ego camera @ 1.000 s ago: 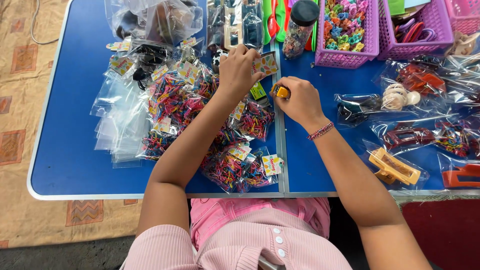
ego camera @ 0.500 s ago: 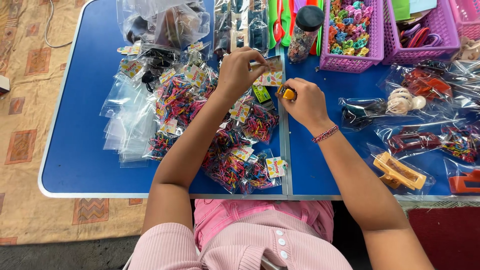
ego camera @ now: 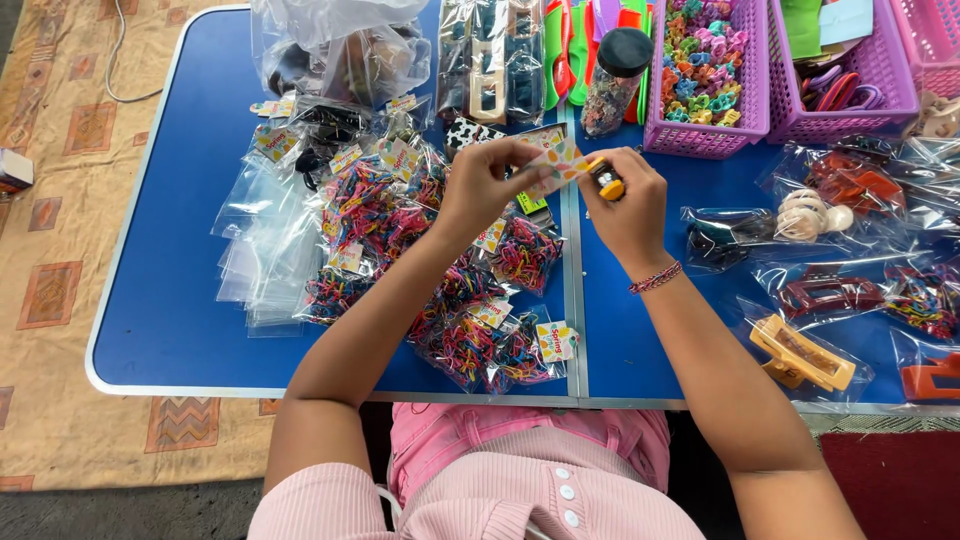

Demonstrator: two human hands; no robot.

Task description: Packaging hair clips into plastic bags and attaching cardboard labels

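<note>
Table (ego camera: 150, 330) holds everything. Both hands up over its middle seam: left hand (ego camera: 483, 187) pinches a small card (ego camera: 556, 160), right hand (ego camera: 628, 205) just beside it w/ a small stapler (ego camera: 606, 181) touching the card's edge. Below & left of the hands: heap of hair-tie packets (ego camera: 420, 270); stack of bags (ego camera: 262, 255) further left. Behind the hands: jar (ego camera: 614, 68), two baskets (ego camera: 712, 90) to its right. Right of the hands: bagged hair claws (ego camera: 830, 290), one claw (ego camera: 800, 355) nearest the front edge. Rug (ego camera: 50, 250) on floor, left of table.
</note>
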